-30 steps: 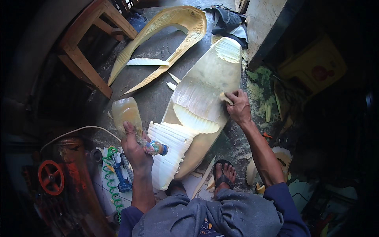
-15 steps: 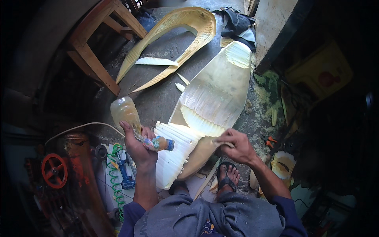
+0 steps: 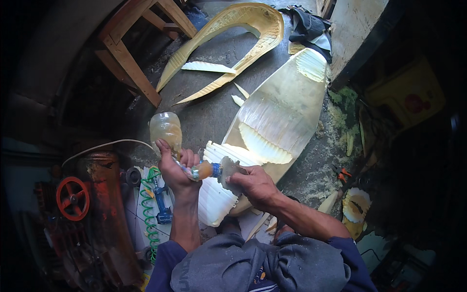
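The left hand grips a plastic bottle, tipped neck-down toward a rag pinched in the right hand, just above the carved wooden piece on the floor; wetting the rag seems underway; wiping the wood likely calls for a steady pour first.

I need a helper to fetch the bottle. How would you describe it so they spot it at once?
Start at the big pale carved panel on the floor. At its near end, the left hand grips a clear plastic bottle of yellowish liquid, the only see-through thing there.
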`<action>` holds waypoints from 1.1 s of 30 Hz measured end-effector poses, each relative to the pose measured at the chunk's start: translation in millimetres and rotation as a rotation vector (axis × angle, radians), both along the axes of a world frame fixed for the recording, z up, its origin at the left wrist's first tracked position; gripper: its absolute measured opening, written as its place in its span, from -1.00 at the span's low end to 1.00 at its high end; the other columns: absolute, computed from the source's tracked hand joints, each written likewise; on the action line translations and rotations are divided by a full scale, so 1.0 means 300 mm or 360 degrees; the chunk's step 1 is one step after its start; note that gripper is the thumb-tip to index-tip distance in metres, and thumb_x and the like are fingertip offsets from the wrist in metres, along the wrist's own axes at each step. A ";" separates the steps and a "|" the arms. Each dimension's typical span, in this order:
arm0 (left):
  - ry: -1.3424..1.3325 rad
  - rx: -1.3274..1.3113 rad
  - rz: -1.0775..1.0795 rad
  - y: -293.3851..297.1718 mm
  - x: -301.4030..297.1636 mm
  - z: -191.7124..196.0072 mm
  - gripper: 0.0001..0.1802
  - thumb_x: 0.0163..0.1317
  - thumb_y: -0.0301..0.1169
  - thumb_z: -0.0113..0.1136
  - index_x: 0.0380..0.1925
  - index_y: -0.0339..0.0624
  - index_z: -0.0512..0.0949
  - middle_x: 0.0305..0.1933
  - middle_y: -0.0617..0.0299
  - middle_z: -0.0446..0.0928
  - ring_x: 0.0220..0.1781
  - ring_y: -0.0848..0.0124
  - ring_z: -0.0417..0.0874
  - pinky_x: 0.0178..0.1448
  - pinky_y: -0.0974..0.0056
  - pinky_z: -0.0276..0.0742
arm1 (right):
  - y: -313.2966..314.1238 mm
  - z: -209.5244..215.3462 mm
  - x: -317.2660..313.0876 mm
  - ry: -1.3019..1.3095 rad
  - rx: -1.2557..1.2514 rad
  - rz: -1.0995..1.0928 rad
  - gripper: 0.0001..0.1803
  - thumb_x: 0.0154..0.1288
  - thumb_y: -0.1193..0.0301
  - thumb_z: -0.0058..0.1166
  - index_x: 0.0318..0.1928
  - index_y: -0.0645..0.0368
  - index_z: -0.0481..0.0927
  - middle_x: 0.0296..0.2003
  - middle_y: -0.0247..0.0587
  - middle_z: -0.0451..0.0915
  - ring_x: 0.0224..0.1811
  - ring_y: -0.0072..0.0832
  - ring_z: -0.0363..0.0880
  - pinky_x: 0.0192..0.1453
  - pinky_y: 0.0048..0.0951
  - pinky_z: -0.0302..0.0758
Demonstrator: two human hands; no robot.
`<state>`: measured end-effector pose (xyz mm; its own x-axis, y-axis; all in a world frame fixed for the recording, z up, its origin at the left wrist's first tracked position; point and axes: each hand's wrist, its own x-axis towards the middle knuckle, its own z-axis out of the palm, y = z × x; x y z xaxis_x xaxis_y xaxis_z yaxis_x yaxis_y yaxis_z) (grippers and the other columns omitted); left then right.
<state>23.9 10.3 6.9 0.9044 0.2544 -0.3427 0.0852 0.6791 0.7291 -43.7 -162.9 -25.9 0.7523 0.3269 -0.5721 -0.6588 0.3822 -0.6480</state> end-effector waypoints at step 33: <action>0.0139 0.0680 -0.0181 -0.030 -0.029 -0.036 -0.42 0.55 0.20 0.00 -0.41 -0.07 0.40 -0.64 0.38 0.21 -0.63 0.53 0.32 -0.49 0.38 0.23 | -0.692 -0.089 0.113 -0.1778 -0.1928 0.1232 -0.68 0.04 0.53 0.32 -0.14 0.00 0.83 -0.18 -0.19 0.62 -0.11 -0.28 0.54 0.00 -0.22 0.59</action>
